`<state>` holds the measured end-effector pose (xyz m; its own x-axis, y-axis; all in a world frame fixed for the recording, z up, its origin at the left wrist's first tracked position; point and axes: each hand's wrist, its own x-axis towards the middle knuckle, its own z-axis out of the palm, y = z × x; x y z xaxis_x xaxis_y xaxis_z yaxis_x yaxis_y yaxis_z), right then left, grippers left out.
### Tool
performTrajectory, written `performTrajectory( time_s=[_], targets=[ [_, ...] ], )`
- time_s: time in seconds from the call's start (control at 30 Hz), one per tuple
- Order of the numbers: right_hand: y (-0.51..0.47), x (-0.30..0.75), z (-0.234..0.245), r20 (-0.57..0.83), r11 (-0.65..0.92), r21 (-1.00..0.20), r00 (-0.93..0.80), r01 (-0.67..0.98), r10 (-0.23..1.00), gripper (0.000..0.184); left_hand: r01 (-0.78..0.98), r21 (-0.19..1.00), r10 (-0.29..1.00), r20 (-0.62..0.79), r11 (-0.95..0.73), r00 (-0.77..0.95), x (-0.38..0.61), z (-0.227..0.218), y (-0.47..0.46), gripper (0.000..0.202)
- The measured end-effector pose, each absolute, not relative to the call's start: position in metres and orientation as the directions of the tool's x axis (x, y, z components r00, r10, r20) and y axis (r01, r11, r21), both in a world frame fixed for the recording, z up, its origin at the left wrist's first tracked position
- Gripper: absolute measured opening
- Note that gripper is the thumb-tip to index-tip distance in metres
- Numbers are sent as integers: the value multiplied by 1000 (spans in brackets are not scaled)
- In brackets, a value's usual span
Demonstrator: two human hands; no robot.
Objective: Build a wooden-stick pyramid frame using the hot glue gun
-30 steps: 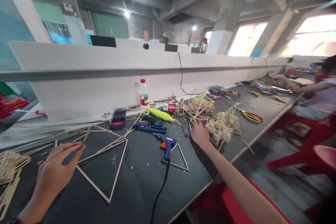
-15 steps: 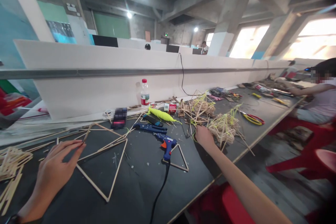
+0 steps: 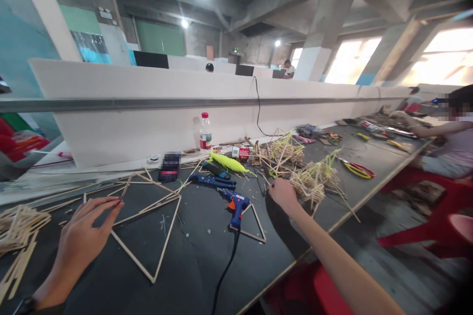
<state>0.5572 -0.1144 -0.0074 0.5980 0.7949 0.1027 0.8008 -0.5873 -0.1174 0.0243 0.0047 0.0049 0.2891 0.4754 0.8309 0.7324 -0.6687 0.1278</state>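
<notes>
My left hand point(image 3: 86, 234) pinches one end of a thin wooden stick point(image 3: 126, 188) between thumb and fingertips. Beside it a large frame of joined sticks point(image 3: 167, 238) lies on the dark table. My right hand point(image 3: 284, 196) is closed at the near left edge of a bundle of stick frames point(image 3: 314, 182) tied with yellow-green string. Whatever its fingers grip is hidden from view. Between my hands rests a blue glue gun point(image 3: 236, 205), its nozzle pointing left, over a small stick triangle point(image 3: 263, 229).
Loose sticks point(image 3: 18, 229) are piled at the left. Toward the back lie a phone point(image 3: 170, 166), blue-handled pliers point(image 3: 212, 181), a yellow-green string bundle point(image 3: 231, 162) and an upright bottle point(image 3: 205, 134). Red-yellow pliers point(image 3: 358, 169) lie farther right. A person point(image 3: 449, 133) sits at the far right.
My right hand has shifted slightly left, away from the bundled frames and string. My left hand keeps its pinch on the stick. The view has moved slightly.
</notes>
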Motion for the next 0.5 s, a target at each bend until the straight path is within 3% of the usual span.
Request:
performTrajectory(
  time_s=[0.5],
  targets=[
    [-113, 550, -2, 92, -597, -87, 603, 797, 792, 27, 731, 126, 471, 833, -671, 289, 25, 3, 5, 22]
  ],
)
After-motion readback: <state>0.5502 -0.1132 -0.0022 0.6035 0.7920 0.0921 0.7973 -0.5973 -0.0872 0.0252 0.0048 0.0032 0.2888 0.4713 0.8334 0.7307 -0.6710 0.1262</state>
